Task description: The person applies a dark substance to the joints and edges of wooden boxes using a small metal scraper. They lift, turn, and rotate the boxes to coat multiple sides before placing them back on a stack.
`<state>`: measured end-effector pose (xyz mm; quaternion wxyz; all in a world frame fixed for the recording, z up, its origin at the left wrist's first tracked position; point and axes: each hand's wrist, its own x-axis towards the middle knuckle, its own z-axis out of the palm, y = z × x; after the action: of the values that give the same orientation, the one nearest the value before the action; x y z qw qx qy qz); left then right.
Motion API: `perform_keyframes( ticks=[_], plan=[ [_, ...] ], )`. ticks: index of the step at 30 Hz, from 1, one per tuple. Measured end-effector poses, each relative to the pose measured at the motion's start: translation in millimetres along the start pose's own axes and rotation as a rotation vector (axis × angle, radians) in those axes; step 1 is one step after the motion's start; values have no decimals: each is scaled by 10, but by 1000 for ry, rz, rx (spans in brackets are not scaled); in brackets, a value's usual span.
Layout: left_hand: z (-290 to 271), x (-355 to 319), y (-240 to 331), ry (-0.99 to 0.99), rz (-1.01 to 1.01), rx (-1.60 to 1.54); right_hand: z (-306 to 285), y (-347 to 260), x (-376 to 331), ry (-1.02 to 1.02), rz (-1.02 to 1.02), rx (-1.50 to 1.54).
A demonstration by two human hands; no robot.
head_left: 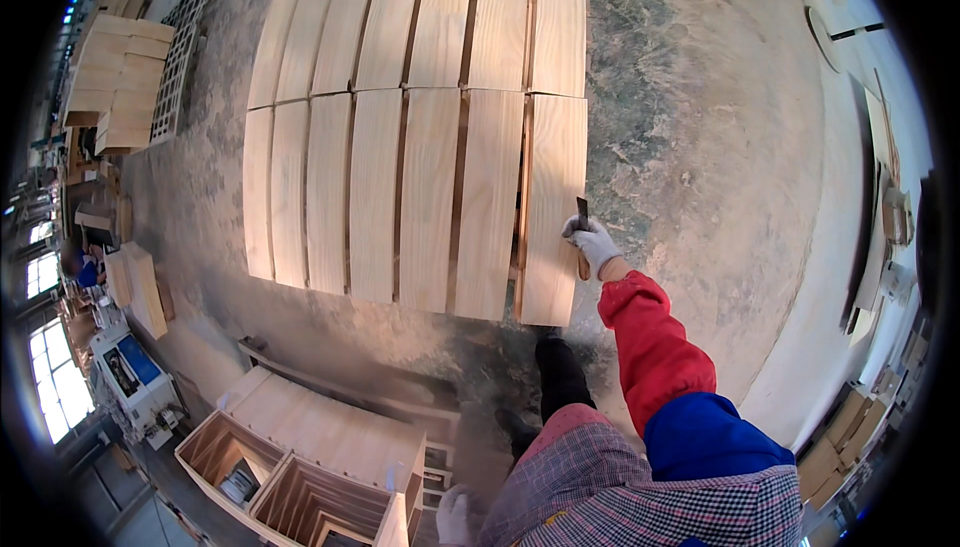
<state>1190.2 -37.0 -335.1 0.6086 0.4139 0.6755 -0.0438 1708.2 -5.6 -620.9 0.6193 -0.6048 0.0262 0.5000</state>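
Note:
My right hand [592,242], in a white glove with a red sleeve, grips a small scraper [582,217] with a dark blade and wooden handle. The blade rests at the right edge of the nearest pale wooden board [552,207]. That board is the rightmost of several long boards [400,187] laid side by side in two rows on the concrete floor. My left hand [452,517], also gloved in white, hangs low by my checked apron, close to a wooden cabinet; I cannot tell whether it holds anything.
A wooden cabinet with open compartments [300,477] stands at lower left. Stacked boards [120,87] and a metal grid lie at upper left. Machines and another person [85,267] are at far left. Panels lean along the right wall [880,237]. My dark shoe [555,357] touches the floor.

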Motion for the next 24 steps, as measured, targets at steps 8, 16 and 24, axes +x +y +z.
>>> perform_keyframes(
  ticks=[8, 16, 24],
  plan=[
    [240, -111, 31, 54, -36, 18, -143, 142, 49, -118, -23, 57],
    [403, -237, 340, 94, -60, -112, -32, -79, -18, 77, 107, -272],
    [81, -524, 128, 96, 132, -197, 10, 66, -1002, 616, 431, -134]
  ],
)
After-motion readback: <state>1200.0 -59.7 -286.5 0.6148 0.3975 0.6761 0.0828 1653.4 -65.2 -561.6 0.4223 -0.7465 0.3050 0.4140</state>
